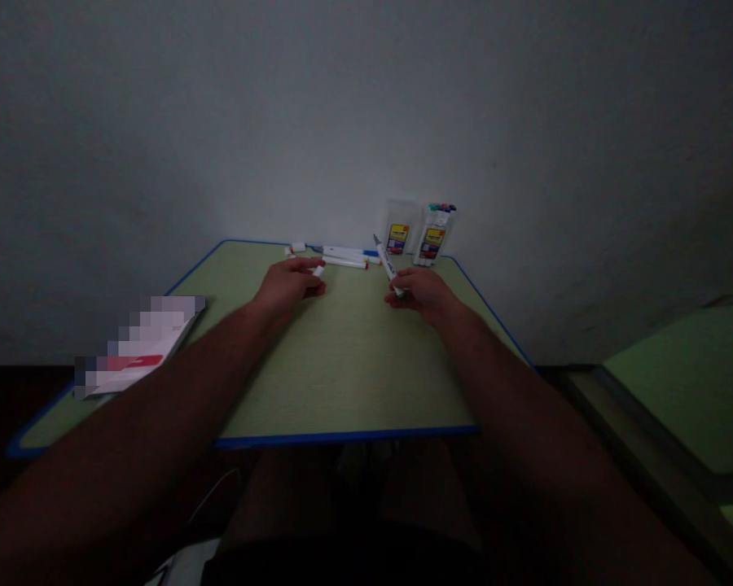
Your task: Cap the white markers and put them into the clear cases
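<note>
Between the thumb and fingers of my left hand point(290, 285) is a small white marker cap point(318, 270). My right hand point(424, 293) grips a white marker point(386, 259) near its lower end. The marker leans up and to the left, and its grey tip end is uncapped. The two hands are apart above the table. Just beyond them several white markers point(345, 262) lie near the table's back edge, some with red or blue ends. Loose white caps point(298, 247) lie to the left of these.
A clear marker case point(401, 228) stands at the back by the wall, beside a second case point(433, 236) filled with coloured markers. A book or booklet point(150, 346), partly blurred out, lies at the table's left edge. The pale green table point(348, 374) has a blue rim.
</note>
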Motion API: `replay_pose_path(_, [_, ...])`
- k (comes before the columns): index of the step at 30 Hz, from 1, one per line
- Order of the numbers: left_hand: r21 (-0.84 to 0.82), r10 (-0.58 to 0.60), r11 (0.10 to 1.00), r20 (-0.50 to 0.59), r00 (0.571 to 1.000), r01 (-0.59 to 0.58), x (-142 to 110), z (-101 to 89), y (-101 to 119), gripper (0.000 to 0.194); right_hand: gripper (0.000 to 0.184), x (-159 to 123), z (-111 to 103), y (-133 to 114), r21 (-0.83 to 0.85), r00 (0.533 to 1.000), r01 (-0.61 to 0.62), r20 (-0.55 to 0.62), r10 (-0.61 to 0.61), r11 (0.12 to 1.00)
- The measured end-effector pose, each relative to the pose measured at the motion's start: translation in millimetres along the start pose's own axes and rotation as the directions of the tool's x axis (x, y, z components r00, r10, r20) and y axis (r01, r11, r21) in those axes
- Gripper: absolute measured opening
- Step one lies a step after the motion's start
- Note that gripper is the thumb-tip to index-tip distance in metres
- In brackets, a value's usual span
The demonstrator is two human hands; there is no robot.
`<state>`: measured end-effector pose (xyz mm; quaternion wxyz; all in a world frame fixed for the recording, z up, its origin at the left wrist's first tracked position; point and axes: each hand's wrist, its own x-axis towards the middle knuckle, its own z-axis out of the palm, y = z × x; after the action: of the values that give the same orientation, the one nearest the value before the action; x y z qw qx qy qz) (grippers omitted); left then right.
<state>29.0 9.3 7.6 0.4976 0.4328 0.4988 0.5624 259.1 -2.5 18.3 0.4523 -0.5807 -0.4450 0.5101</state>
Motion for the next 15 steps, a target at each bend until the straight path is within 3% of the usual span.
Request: replay_pose_path(15, [0.045,-0.139,0.990,0.083,0.987,0.136,2.4,-0.4,-3.1,0.015,0.010,0.2,0.9,5.3,-0.015,0.991,-0.057,0.123,0.059,0.998])
